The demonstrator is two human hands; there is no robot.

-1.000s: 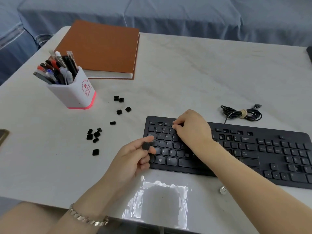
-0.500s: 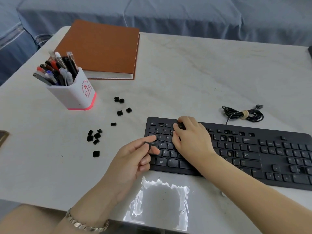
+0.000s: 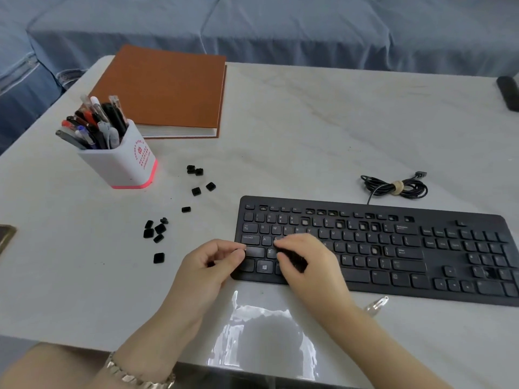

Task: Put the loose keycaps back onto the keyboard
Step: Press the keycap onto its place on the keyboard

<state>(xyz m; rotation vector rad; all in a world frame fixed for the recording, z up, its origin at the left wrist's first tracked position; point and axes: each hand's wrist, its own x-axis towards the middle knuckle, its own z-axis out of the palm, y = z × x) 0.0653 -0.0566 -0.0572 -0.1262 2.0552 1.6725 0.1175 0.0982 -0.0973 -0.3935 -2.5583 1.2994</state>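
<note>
Head view shows the job partly done, by my reading. About a dozen loose keycaps (image 3: pixel 156 231) lie scattered on the table (image 3: pixel 309 122), between the pen cup (image 3: pixel 123 164) and the keyboard's left end: small, black, squarish pieces, some flipped or tilted, one lone cap nearest the person. The left hand (image 3: pixel 207 265) sits at the keyboard's near-left corner, its fingers (image 3: pixel 236 255) curled, thumb and forefinger meeting at the edge. Whether they pinch a cap I cannot tell. The keyboard (image 3: pixel 407 265) is flat, black and full-size. The right hand (image 3: pixel 311 268) is bent over its left letter rows, fingertips down on the keys; what is under them is hidden. Further right, empty sockets (image 3: pixel 339 224) show pale in the number row, with more gaps in the function row and one near Enter, so many caps remain to seat.
</note>
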